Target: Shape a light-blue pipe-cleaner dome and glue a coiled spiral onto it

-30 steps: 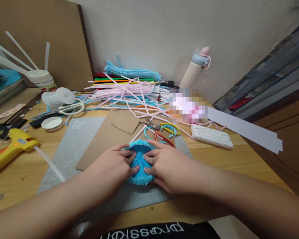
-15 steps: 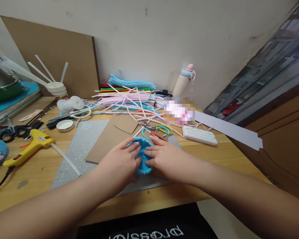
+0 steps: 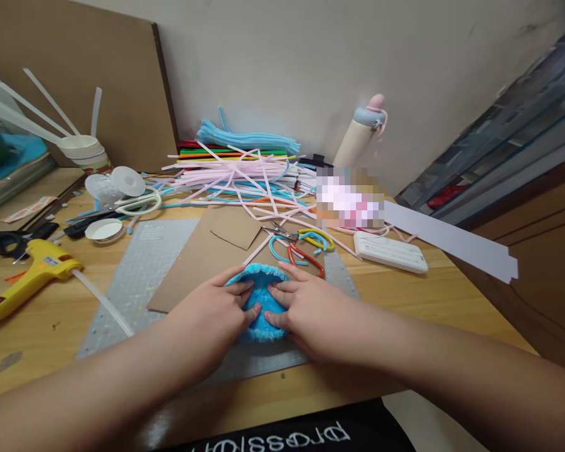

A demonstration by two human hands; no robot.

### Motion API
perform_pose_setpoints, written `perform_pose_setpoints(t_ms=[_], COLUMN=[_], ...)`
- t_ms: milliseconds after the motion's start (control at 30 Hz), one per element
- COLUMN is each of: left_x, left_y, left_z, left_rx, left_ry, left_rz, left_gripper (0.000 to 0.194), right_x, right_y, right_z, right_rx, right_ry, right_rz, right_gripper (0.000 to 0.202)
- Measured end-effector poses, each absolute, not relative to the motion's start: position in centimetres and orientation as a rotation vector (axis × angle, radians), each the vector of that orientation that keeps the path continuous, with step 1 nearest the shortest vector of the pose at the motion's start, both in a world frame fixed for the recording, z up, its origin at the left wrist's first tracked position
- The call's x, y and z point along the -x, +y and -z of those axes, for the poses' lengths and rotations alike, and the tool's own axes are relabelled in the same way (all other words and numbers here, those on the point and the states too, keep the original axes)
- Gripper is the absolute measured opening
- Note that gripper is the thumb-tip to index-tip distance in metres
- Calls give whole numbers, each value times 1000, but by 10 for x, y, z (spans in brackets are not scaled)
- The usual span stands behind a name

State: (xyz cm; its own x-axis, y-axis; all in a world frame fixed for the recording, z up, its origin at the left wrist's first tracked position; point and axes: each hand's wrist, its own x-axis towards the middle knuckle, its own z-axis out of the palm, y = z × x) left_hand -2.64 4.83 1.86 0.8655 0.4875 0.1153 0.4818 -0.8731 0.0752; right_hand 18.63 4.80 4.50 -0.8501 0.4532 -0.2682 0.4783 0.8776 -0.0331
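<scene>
Blue fuzzy cup point(image 3: 262, 294), held over grey cutting mat point(image 3: 134, 267).
Left hand point(image 3: 214, 307) and right hand point(image 3: 313, 304) grip opposite walls, fingers curled inside; apparently shaping; next press calls for even pressure.

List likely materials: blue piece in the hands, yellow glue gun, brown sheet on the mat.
Blue piece: probably chenille stems, matte; the rim looks fuzzy.
Glue gun: likely hard plastic, slight sheen; smooth molded-looking shell.
Brown sheet: cardboard or stiff paper, matte; flat, plain face.
</scene>
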Motion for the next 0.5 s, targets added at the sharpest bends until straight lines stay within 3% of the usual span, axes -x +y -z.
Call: perform_pose_setpoints(t_ms=[267, 500], left_x=[33, 10], left_y=[48, 33], left_z=[-7, -26], left_rx=[-2974, -3069], left_ry=[755, 1050], left_rz=[-179, -203], left_gripper=[29, 13], right_x=[-180, -185], right_y=[54, 47], right_z=[-39, -57], right_rx=[-661, -736], right_ry=[2824, 2963], right_rz=[147, -13], right_gripper=[19, 25])
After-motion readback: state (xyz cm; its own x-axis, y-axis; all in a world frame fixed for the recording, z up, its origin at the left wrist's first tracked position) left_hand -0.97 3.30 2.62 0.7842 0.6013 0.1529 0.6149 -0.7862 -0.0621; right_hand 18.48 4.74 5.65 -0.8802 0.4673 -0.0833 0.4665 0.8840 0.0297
